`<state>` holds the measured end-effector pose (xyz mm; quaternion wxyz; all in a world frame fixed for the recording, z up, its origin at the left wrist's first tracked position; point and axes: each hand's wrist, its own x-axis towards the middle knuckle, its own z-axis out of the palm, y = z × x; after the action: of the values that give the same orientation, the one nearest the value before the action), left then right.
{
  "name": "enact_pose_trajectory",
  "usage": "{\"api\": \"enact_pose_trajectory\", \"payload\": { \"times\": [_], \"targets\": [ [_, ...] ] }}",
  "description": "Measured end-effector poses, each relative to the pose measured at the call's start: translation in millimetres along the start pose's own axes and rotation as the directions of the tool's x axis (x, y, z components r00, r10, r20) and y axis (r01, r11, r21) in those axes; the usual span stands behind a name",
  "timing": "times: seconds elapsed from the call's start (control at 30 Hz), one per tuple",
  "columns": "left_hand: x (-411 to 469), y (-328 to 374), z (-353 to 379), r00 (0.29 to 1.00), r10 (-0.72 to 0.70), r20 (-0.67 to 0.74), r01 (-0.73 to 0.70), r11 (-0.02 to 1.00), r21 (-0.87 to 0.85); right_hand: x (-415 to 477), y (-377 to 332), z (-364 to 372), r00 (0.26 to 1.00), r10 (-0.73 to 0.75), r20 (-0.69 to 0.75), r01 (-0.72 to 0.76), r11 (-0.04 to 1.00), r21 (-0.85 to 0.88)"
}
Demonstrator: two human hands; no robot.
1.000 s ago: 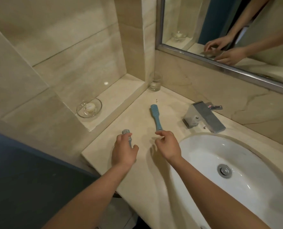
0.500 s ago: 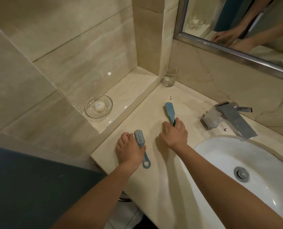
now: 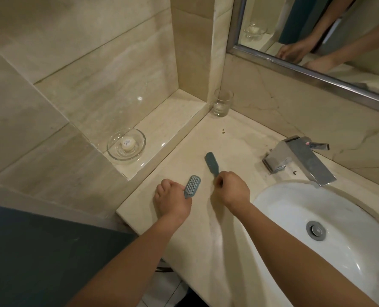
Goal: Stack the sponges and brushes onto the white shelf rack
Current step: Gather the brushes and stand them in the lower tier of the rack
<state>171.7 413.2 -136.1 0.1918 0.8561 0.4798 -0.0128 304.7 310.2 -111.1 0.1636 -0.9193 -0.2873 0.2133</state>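
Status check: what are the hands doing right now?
Both hands busy: left hand grips bristles-up brush, right hand grips second brush by handle. White rack not in view.

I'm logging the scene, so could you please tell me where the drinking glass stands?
In the head view, the glass stands in the back corner of the counter, below the mirror and left of the faucet.
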Motion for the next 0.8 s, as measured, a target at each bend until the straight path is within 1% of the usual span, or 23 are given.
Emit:
{"api": "enact_pose_trajectory", "payload": {
  "times": [0.07, 0.13, 0.17, 0.23, 0.3, 0.37, 0.4, 0.47, 0.5, 0.53, 0.6, 0.63, 0.7, 0.73, 0.77, 0.8],
  "targets": [
    [0.2, -0.1, -0.4, 1.000, -0.011, 0.014, 0.011, 1.000, 0.030, -5.6, 4.0, 2.0, 1.000, 0.017, 0.025, -0.021, 0.986, 0.163],
    [-0.6, -0.5, 0.4, 1.000, -0.019, 0.023, 0.017, 0.998, 0.053, -12.0, 8.3, 2.8, 0.996, 0.016, 0.086, -0.042, 0.951, 0.305],
    [-1.4, -0.4, 1.1, 0.999, -0.020, 0.028, 0.018, 0.998, 0.061, -14.7, 10.1, 2.9, 0.992, 0.011, 0.122, -0.052, 0.940, 0.338],
    [-3.5, 0.9, 2.1, 0.999, -0.017, 0.034, 0.014, 0.997, 0.080, -18.6, 13.7, 3.3, 0.983, -0.005, 0.184, -0.057, 0.942, 0.332],
    [-5.1, 2.9, 2.1, 0.999, -0.014, 0.030, 0.010, 0.994, 0.109, -23.2, 17.7, 3.6, 0.979, -0.004, 0.206, -0.068, 0.936, 0.344],
    [-9.2, 6.7, 3.5, 0.999, 0.013, 0.032, -0.017, 0.990, 0.142, -31.4, 22.8, 2.7, 0.977, 0.037, 0.209, -0.124, 0.898, 0.423],
    [-12.8, 9.9, 4.9, 0.999, 0.032, 0.030, -0.035, 0.990, 0.138, -36.9, 26.3, 1.9, 0.975, 0.059, 0.213, -0.160, 0.852, 0.498],
    [-21.8, 18.7, 7.9, 0.998, 0.059, 0.006, -0.059, 0.996, 0.071, -48.9, 33.6, -0.8, 0.972, 0.096, 0.215, -0.218, 0.711, 0.669],
    [-27.0, 24.6, 9.2, 0.997, 0.073, -0.009, -0.072, 0.997, 0.019, -55.1, 37.6, -3.7, 0.971, 0.117, 0.211, -0.235, 0.647, 0.725],
    [-32.6, 31.0, 10.0, 0.996, 0.090, -0.019, -0.091, 0.995, -0.035, -61.1, 42.3, -7.8, 0.969, 0.138, 0.205, -0.246, 0.609, 0.754],
    [-45.6, 46.5, 11.3, 0.993, 0.115, -0.010, -0.115, 0.979, -0.170, -72.7, 54.1, -18.1, 0.968, 0.165, 0.189, -0.251, 0.595, 0.764],
    [-52.9, 55.4, 12.3, 0.993, 0.121, 0.012, -0.114, 0.958, -0.265, -78.8, 61.1, -23.5, 0.968, 0.169, 0.183, -0.248, 0.596, 0.764],
    [-69.6, 73.7, 14.9, 0.987, 0.138, 0.079, -0.083, 0.872, -0.482, -91.8, 75.4, -33.9, 0.968, 0.181, 0.173, -0.247, 0.582, 0.775],
    [-78.7, 83.1, 16.0, 0.981, 0.158, 0.112, -0.070, 0.827, -0.557, -98.6, 83.2, -38.8, 0.968, 0.194, 0.162, -0.246, 0.574, 0.781],
    [-87.3, 92.2, 16.8, 0.974, 0.191, 0.126, -0.082, 0.807, -0.585, -105.2, 91.5, -43.1, 0.966, 0.213, 0.147, -0.244, 0.566, 0.787],
    [-94.8, 100.9, 17.8, 0.966, 0.228, 0.121, -0.118, 0.807, -0.578, -111.6, 100.1, -47.0, 0.963, 0.235, 0.132, -0.245, 0.554, 0.796]
  ]
}}
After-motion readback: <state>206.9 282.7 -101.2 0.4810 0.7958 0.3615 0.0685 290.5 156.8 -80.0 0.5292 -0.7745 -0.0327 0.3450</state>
